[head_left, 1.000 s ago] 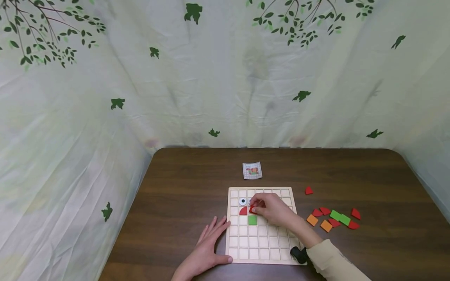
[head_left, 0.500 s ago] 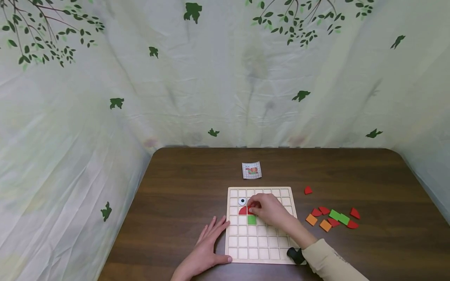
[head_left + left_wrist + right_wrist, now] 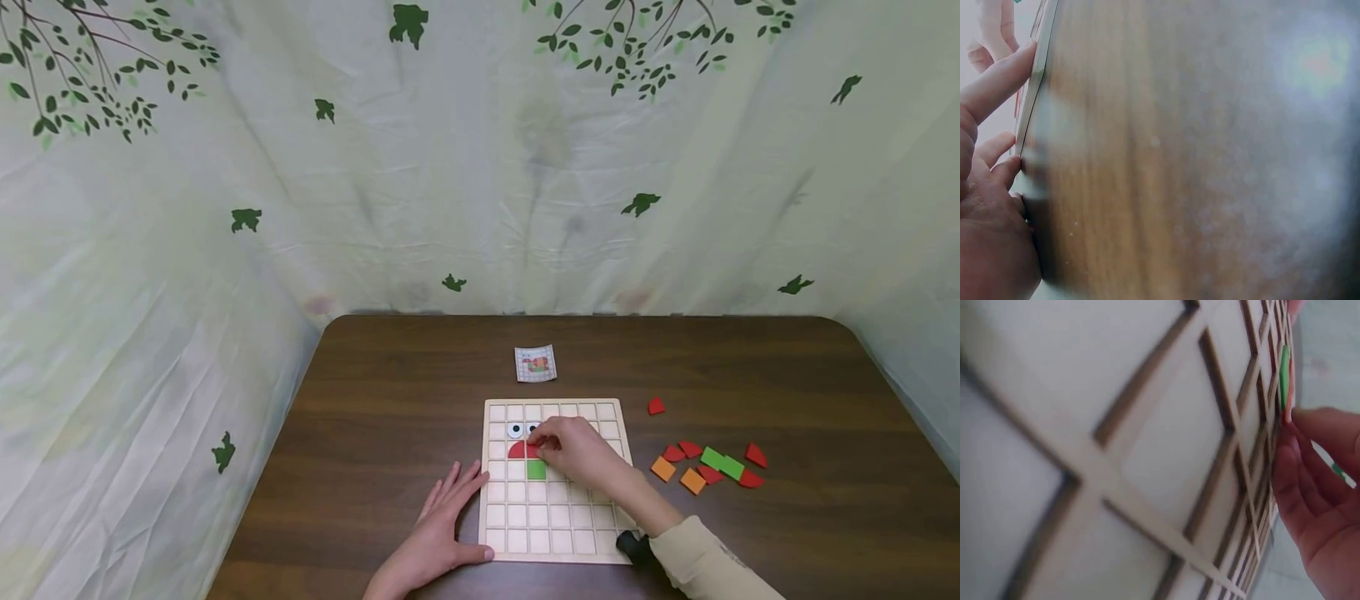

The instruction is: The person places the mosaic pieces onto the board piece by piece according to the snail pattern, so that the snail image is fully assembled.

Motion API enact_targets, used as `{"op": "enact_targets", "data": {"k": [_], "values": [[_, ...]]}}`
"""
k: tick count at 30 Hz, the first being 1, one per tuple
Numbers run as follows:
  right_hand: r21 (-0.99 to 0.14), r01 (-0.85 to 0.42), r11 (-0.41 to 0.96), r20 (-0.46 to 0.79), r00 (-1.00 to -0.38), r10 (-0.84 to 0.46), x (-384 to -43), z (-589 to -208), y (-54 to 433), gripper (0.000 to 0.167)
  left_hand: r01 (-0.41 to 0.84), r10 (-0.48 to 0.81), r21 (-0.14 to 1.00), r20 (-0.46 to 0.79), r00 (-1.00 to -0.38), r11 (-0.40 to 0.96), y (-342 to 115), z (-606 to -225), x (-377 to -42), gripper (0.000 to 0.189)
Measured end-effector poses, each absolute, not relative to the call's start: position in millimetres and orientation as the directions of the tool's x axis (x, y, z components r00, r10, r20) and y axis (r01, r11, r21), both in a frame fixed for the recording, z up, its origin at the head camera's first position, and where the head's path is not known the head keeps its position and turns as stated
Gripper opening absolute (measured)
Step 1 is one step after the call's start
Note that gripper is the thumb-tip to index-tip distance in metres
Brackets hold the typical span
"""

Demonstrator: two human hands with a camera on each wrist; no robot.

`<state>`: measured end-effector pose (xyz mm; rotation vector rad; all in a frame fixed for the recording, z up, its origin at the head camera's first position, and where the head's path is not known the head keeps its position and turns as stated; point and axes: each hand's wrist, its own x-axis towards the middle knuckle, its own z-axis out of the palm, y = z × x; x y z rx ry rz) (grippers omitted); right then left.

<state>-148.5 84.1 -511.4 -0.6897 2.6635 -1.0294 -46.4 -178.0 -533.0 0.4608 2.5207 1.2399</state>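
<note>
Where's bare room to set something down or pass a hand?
Free: table left of the left hand; table between card and far-left corner; table right of the loose pieces; lower-left cells of the board, below the green square. Tight: around that square, with red pieces, eyes and right hand; between board and loose pieces, right forearm at near end.

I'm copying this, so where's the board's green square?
In the head view, the green square sits on the board, left of middle, below the red piece the right fingers touch.

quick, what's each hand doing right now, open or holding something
Left hand: open, touching the edge of the grid board.
Right hand: closed, pinching a red piece.
</note>
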Motion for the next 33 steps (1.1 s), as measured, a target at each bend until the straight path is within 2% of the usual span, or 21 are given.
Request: {"op": "enact_targets", "data": {"k": [9,24,33], "values": [[-0.753,-0.329,0.57,-0.049,-0.836,-0.546,-139.3,-503.2,102.4,0.02,0.161,0.403,0.789,-0.117,-0.908,0.593,-177.7,-533.4,-47.5,0.093],[-0.76,-0.253,0.598,-0.025,-0.909,-0.416,-120.0,-500.1,153.9,0.019,0.151,0.398,0.799,-0.118,-0.91,0.582,-178.2,-533.1,-46.6,0.094],[-0.726,-0.242,0.643,0.096,-0.962,-0.254,-131.4,-510.8,198.2,0.026,0.146,0.402,0.808,-0.12,-0.908,0.571,-177.4,-532.5,-46.5,0.094]]}}
